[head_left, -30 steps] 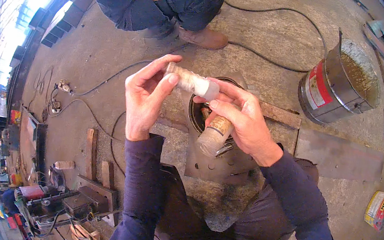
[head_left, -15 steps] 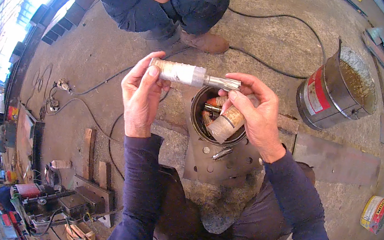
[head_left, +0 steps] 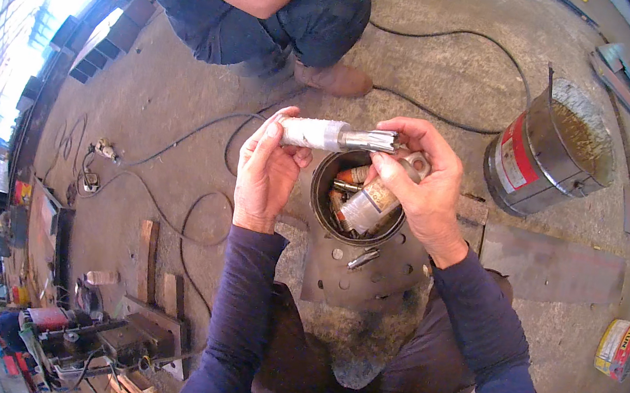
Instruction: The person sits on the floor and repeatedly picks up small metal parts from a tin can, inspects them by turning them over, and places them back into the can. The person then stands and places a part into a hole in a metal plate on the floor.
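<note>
"Looking outward from the round tin (head_left: 314,196), what's the biggest thing?"

"The bare floor (head_left: 184,104), on every side of it, with dark cable (head_left: 171,144) looping over it to the tin's left."

"And after that?"

"A crouching co-worker (head_left: 306,24), beyond the tin and a little to its left. Then a bucket (head_left: 551,184) with a red and white label, well off to the tin's right."

"Anything flat?"

"A dull steel plate (head_left: 553,264) to the tin's right, and a sheet with round holes (head_left: 321,269) on the tin's near side."

"What's in the tin?"

"Several tubes and metal pieces, partly hidden."

"Now the hands?"

"The left hand (head_left: 265,182) is up to the left of the tin, its grip pinched round the back end of a white-wrapped tube (head_left: 311,133). The right hand (head_left: 435,192) is at the tin's right edge, its grip closed on two things: a clear tube (head_left: 368,207) under the fingers, and the tip of a fluted cutter (head_left: 370,139)."

"How do those sit?"

"The clear tube slants over the tin's mouth; I can't tell whether its lower end touches anything inside. The white-wrapped one lies crosswise above the far rim, and the cutter sticks out of it, shank inside, flutes in view."

"And the smallest?"

"A loose metal piece (head_left: 364,259) on the holed sheet, just beside the tin's near edge."
</note>
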The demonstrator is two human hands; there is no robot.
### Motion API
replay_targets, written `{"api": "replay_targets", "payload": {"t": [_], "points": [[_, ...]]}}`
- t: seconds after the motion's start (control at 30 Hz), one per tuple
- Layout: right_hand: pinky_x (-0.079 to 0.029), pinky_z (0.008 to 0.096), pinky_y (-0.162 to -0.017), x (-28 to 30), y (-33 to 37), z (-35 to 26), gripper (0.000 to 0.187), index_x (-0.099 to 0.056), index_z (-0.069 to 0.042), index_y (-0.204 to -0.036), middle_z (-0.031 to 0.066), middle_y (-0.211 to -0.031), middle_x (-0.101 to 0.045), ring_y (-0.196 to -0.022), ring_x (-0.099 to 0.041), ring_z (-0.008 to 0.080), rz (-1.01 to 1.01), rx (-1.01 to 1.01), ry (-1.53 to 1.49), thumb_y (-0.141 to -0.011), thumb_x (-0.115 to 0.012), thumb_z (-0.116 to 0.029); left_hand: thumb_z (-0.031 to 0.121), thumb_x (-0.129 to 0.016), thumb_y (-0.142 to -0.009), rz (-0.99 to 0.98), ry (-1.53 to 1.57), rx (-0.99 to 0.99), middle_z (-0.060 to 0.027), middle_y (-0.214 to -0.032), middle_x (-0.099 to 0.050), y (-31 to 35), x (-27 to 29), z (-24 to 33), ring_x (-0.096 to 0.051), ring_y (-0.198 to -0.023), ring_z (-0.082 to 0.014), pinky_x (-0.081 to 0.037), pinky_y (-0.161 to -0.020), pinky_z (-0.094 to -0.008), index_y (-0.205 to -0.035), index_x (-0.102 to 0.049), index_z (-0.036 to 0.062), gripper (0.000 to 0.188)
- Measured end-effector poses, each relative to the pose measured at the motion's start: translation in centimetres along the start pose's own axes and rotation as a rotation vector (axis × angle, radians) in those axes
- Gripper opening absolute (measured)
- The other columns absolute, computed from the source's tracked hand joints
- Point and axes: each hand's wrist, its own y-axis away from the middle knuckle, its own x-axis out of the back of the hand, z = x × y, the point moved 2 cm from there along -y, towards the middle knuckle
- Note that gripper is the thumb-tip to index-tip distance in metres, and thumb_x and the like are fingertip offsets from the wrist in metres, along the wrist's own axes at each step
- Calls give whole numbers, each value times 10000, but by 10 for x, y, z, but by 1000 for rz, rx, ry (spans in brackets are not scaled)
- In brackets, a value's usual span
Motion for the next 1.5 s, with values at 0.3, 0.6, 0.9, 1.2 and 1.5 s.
{"api": "replay_targets", "payload": {"t": [0.3, 0.6, 0.9, 1.2, 1.5], "points": [[-577, 287, -710, 14, -12, -6, 288, -643, 9, -1199, 61, -1016, -681, -799, -688, 131, 47, 44, -63, -929, -713, -65, 337, -580, -1064, -70, 126, 175, -127, -1302, -649, 5, -1, -30, -584, -967, -174, -465, -811, -310, -1372, -542, 9, 451], [-597, 322, -655, 28, -21, -4, 322, -616, 38, -1245, 109, -978, -679, -742, -705, 193, 49, -71, -403, -977, -687, -126, 345, -568, -1070, -61, 214, 264, -85, -1171, -653, 10, -19, -39, -518, -867, -167, -438, -715, -306, -1305, -589, 32, 392], [-581, 314, -648, 31, -23, -9, 318, -648, 23, -1238, 88, -922, -663, -722, -700, 191, -53, -127, -577, -959, -692, -122, 355, -546, -1074, -93, 330, 312, -93, -1050, -610, 13, -15, -38, -512, -868, -182, -439, -717, -299, -1298, -568, 31, 394], [-572, 304, -634, 28, -21, -17, 319, -628, 20, -1235, 89, -947, -663, -708, -692, 176, -38, 12, -185, -935, -683, -72, 368, -551, -1067, -94, 324, 314, -98, -1075, -610, 17, -26, -33, -524, -872, -184, -446, -716, -297, -1355, -538, 18, 453], [-542, 264, -723, 15, -3, -33, 294, -672, -20, -1197, 40, -1002, -682, -824, -665, 99, 4, 135, -31, -906, -717, -24, 335, -574, -1050, -123, 246, 284, -106, -1201, -680, 16, -18, -42, -578, -875, -163, -464, -707, -295, -1379, -567, -6, 474]]}}
